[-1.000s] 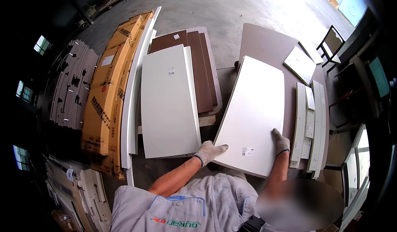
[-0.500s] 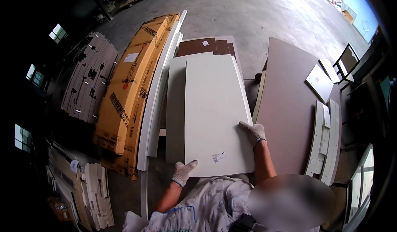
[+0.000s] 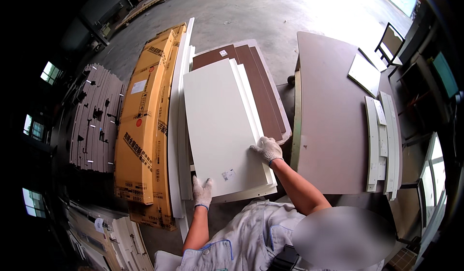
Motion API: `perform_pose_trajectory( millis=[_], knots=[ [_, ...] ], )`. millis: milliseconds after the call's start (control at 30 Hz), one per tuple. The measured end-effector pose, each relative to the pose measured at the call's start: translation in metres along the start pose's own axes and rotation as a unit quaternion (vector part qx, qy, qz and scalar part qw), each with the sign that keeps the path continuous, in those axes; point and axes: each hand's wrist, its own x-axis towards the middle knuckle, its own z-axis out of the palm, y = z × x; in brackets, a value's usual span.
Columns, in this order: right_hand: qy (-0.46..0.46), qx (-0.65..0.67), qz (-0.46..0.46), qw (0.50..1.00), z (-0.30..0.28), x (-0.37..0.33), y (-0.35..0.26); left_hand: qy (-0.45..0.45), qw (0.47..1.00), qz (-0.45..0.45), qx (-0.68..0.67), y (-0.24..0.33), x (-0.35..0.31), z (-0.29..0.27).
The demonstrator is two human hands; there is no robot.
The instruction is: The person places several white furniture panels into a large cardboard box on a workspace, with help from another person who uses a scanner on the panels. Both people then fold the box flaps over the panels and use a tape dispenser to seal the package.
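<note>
L hand (image 3: 202, 193), R hand (image 3: 269, 150) @ wht panel (image 3: 217, 116) edges | fingers (image 3: 195, 183): clamped? can't tell | taupe tabletop (image 3: 333, 121) R | gry floor (image 3: 246, 12) ahead

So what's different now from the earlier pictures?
The white panel moved left, from over the brown table to over the other white panels. The left hand and right hand moved with it and still touch it. The cardboard boxes and white strips stayed put.
</note>
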Motion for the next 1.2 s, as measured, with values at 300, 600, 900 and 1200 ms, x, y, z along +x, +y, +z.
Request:
perform_pose_trajectory(
  millis=[300,600,900,1200],
  knots=[
    [0.015,0.099,-0.040,0.994,0.023,-0.030,0.016,-0.085,0.995,-0.003,0.051,0.043,0.041,-0.011],
    [-0.028,0.256,0.148,0.955,-0.021,-0.024,0.085,-0.115,0.983,0.105,0.097,0.081,-0.034,0.048],
    [0.122,0.268,0.283,0.913,-0.106,-0.129,0.207,-0.280,0.931,0.235,0.009,0.147,-0.129,0.117],
    [0.257,0.231,0.344,0.873,-0.127,-0.164,0.356,-0.411,0.887,0.125,-0.166,0.228,-0.177,0.245]
  ],
)
